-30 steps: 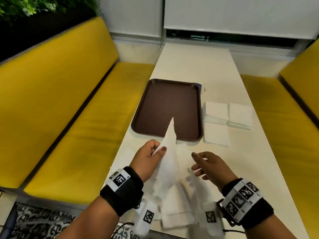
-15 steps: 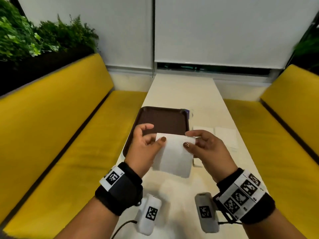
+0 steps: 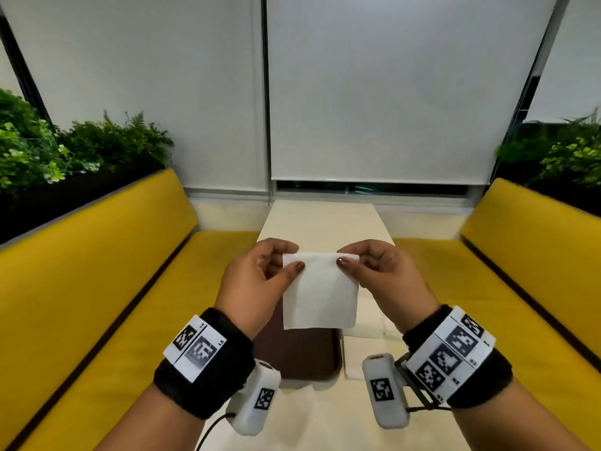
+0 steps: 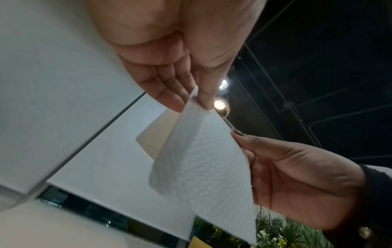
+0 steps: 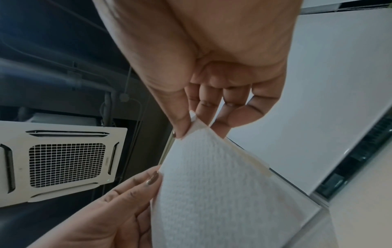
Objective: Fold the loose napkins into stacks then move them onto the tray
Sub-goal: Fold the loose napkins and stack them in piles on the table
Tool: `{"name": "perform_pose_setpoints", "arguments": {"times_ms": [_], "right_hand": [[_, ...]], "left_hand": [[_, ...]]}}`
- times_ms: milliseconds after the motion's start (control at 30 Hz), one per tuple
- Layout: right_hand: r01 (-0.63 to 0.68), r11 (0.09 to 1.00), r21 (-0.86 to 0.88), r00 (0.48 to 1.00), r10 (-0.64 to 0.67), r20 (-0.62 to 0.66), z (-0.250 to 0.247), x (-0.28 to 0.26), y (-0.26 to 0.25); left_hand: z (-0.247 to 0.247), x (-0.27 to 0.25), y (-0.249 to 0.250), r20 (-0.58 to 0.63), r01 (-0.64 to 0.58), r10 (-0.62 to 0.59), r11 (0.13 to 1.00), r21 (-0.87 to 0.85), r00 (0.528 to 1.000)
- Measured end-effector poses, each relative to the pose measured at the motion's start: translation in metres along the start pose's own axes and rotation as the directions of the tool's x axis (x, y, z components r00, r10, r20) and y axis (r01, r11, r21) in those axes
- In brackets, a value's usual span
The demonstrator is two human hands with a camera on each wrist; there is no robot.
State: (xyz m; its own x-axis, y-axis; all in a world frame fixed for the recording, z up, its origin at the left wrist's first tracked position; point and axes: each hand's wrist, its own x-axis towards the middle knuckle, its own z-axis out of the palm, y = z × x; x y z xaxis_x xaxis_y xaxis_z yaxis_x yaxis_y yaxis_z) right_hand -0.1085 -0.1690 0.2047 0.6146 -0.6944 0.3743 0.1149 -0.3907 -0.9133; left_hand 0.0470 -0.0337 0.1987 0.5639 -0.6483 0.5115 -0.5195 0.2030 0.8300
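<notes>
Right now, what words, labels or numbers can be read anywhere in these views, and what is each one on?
"L5", probably: small print beside the coded square on the left wristband; a second label above it is too blurred to read.
Right wristband: small print beside its coded squares, too blurred to read.
Wrist cameras: coded squares only, no words.
Ceiling air unit: a tiny mark, unreadable.
Napkin: no print.

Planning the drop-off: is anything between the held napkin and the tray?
Nothing visible. Both hands, left hand and right hand, pinch the napkin in the air directly above the brown tray, whose visible part is bare.
</notes>
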Motion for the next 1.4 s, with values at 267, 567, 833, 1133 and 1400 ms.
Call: {"name": "perform_pose_setpoints", "arguments": {"times_ms": [267,567,833,1133,1400], "right_hand": [[0.016,1.0,-0.02,1.0,-0.016,0.01,-0.007,0.016,-0.017],[-0.223,0.935,0.274,0.972,0.193,0.133,0.0,0.016,-0.016],[-0.307,0.92,0.245,0.948,0.271,0.17,0.004,-0.005,-0.002],[-0.293,0.951,0.098,0.944,0.272,0.187,0.021,-0.016,0.017],[-0.282,0.943,0.178,0.954,0.256,0.154,0.027,-0.016,0.004]], "left_hand": [[0.0,0.022,0.017,0.004,-0.103,0.104,0.986,0.134,0.995],[0.014,0.006,0.004,0.304,0.372,-0.256,0.825,-0.426,0.918],[0.013,0.001,-0.01,0.133,0.408,-0.407,0.722,-0.558,0.904],[0.014,-0.003,-0.023,0.03,0.357,-0.399,0.783,-0.509,0.917],[0.018,-0.013,-0.023,0.011,0.291,-0.312,0.871,-0.395,0.95]]}}
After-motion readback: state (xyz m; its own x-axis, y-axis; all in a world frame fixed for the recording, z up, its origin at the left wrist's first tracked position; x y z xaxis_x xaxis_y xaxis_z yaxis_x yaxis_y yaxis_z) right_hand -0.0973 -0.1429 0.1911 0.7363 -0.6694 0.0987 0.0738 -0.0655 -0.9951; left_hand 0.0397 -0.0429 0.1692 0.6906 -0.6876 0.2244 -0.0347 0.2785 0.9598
